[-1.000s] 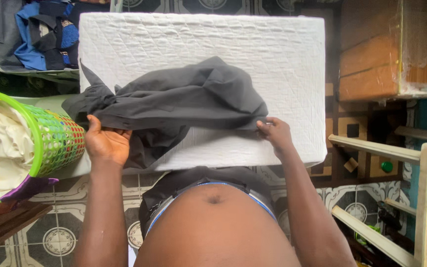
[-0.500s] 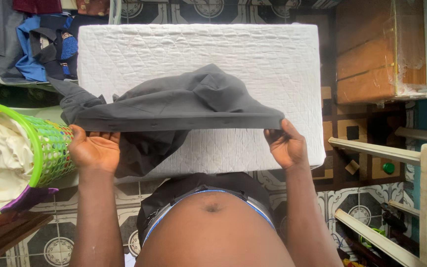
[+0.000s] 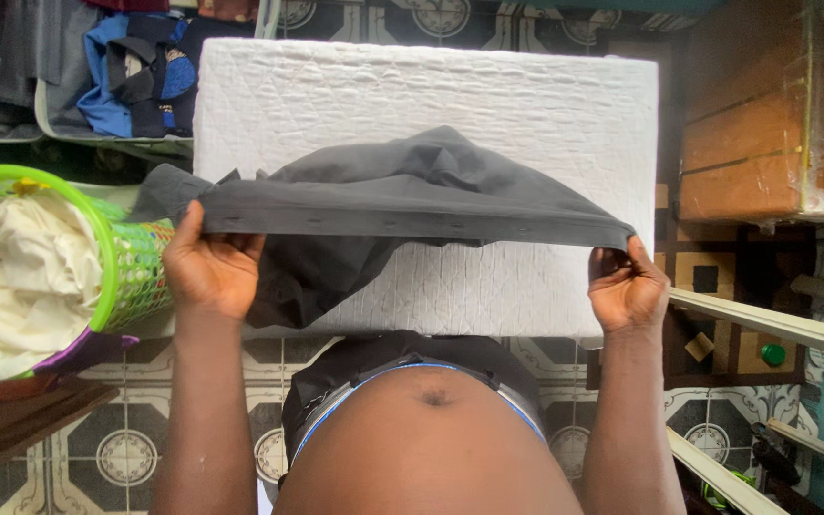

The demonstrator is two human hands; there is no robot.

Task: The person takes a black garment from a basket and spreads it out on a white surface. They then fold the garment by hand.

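Left hand [image 3: 210,269] closed on one end of a dark grey garment [image 3: 412,200] — right hand [image 3: 627,291] pinching the other end. Cloth stretched taut between them, rest draped over a white quilted pad [image 3: 526,105]. Green laundry basket [image 3: 121,262] of pale cloth just beside the left hand.

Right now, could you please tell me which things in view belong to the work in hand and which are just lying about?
In hand:
- dark grey garment, stretched taut by one edge
- left hand and right hand, each gripping an end
- white quilted pad beneath it

Lying about:
- green laundry basket of pale cloth
- blue clothes pile
- wooden box
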